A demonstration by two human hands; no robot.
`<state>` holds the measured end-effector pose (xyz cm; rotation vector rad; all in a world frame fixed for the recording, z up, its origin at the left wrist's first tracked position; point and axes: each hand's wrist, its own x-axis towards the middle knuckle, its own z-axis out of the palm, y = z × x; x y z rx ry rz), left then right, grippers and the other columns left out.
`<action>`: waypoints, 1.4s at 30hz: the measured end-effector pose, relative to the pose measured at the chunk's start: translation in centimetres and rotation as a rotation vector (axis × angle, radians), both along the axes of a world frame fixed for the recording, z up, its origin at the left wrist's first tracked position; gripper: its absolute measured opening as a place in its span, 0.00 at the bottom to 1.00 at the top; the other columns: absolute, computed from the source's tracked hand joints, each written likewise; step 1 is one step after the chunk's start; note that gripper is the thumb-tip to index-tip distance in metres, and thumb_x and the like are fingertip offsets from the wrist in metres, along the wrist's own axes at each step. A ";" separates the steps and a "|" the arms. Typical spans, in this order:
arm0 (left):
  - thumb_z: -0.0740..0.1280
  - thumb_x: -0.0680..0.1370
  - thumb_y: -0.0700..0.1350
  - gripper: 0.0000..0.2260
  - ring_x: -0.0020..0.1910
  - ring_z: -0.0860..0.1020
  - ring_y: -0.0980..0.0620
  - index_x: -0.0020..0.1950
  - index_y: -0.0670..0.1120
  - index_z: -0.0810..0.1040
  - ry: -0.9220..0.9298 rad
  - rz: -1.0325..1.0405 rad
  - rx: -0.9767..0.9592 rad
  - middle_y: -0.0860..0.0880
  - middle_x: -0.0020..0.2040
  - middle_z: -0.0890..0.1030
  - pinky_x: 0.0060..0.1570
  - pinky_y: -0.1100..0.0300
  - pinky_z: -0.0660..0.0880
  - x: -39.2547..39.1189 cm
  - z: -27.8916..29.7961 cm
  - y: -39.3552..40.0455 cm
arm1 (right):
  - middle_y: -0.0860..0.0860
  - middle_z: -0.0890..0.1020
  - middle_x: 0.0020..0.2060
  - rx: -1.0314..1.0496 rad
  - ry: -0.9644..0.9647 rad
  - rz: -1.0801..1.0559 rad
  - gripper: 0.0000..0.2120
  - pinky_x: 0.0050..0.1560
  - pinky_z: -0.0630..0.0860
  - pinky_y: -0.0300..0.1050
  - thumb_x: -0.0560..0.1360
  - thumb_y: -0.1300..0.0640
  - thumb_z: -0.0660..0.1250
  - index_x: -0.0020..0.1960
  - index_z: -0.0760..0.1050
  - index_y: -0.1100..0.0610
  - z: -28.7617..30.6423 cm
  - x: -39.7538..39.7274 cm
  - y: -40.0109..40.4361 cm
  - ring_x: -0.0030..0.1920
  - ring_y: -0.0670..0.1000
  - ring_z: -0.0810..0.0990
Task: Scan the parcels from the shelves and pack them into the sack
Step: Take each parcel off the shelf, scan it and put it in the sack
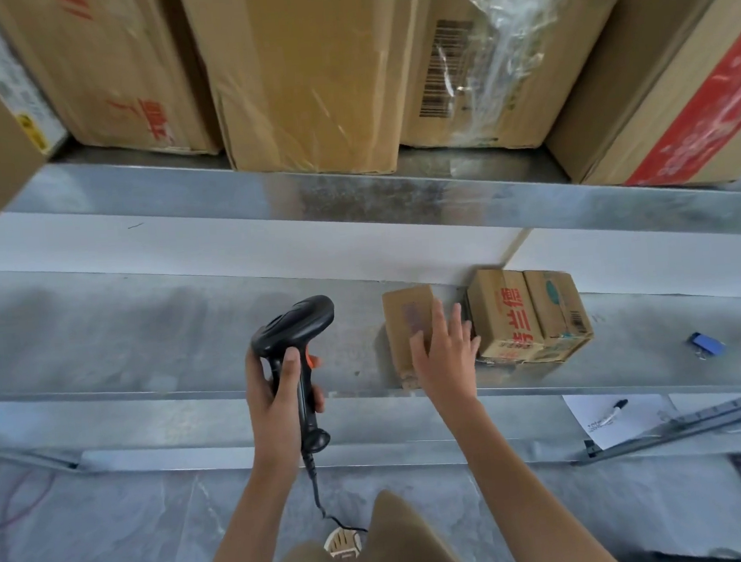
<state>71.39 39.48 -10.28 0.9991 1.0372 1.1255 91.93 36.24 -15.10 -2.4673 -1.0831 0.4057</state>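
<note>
Right hand (pixel 443 355) fingers (pixel 438 319) spread flat on small parcel (pixel 407 322); left hand (pixel 275 390) grips scanner (pixel 295 331).

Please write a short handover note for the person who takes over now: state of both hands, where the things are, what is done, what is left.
Left hand: grips the black scanner by its handle, head raised.
Right hand: fingers straight, resting on the small plain box on the lower shelf; not yet gripping it.
Beside it, on the right: a small printed box. Large boxes stand on the upper shelf.
The sack is not in view.
Done: cannot tell from this view.
Left: likely scan the small plain box, pack it, then the rest.
</note>
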 end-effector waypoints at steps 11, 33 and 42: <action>0.61 0.83 0.46 0.11 0.24 0.73 0.49 0.65 0.47 0.70 0.027 -0.020 0.013 0.45 0.44 0.82 0.25 0.60 0.72 0.1 0.2 0.2 | 0.50 0.54 0.81 -0.026 -0.003 0.039 0.29 0.71 0.64 0.60 0.82 0.43 0.56 0.81 0.54 0.47 -0.4 0.0 1.6 0.71 0.62 0.64; 0.63 0.79 0.49 0.21 0.26 0.72 0.47 0.71 0.47 0.68 0.038 -0.092 0.089 0.43 0.44 0.82 0.27 0.59 0.73 -0.3 1.3 -0.5 | 0.42 0.47 0.81 0.208 0.210 -0.075 0.41 0.71 0.62 0.64 0.74 0.47 0.70 0.78 0.48 0.32 0.5 -0.6 1.0 0.72 0.61 0.61; 0.63 0.80 0.47 0.22 0.27 0.72 0.49 0.74 0.50 0.66 0.009 -0.126 0.170 0.46 0.44 0.81 0.29 0.60 0.73 -0.7 2.7 -1.6 | 0.33 0.48 0.78 0.750 0.158 -0.046 0.40 0.71 0.57 0.53 0.71 0.42 0.68 0.77 0.53 0.32 2.8 -3.7 -0.5 0.72 0.46 0.56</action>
